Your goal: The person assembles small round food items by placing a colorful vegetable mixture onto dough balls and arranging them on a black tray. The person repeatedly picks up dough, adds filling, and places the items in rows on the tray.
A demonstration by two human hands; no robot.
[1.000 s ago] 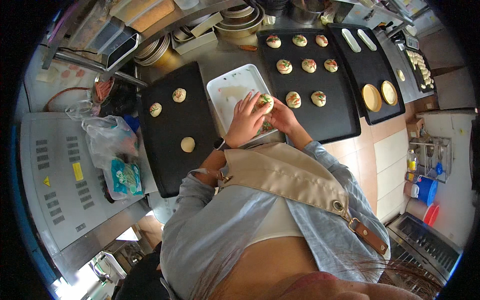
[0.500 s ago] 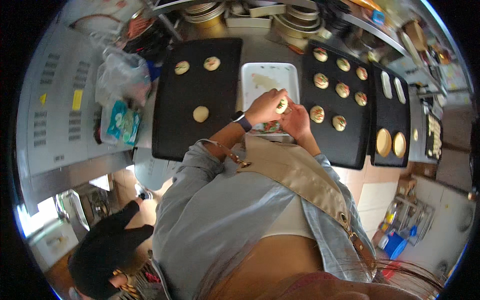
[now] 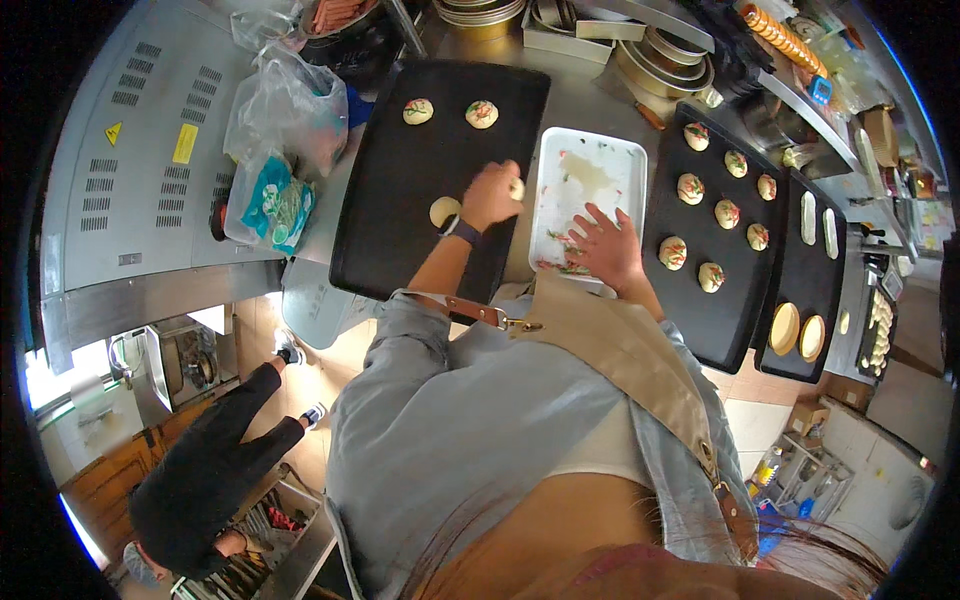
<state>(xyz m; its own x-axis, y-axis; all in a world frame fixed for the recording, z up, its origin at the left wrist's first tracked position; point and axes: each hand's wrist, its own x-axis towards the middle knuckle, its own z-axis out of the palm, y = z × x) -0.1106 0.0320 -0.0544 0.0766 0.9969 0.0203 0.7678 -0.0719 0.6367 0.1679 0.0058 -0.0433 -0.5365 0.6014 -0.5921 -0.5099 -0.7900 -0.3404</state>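
My left hand [image 3: 490, 198] is closed round a pale dough ball [image 3: 517, 189], held over the right side of the left black baking tray [image 3: 390, 180]. Two dough balls topped with red and green bits, one of them a topped dough ball [image 3: 481, 114], lie at that tray's far end. Beside my left wrist, partly behind it, sits a plain dough ball [image 3: 444, 210]. My right hand [image 3: 608, 250] is open, fingers spread, above the near part of a white tray [image 3: 553, 190]. Red and green shreds and a wet patch show in the white tray.
The right black baking tray [image 3: 690, 320] bears several topped dough balls. Another black tray [image 3: 795, 250] beyond it holds two long white pieces and two tan oval moulds. Cake tins [image 3: 660, 70] stand at the back. A person in black [image 3: 200, 480] bends over a drawer lower left.
My left hand has carried the dough ball from above the white tray leftward over the left black tray. My right hand has come away from it, fingers spread. The whole view has shifted.
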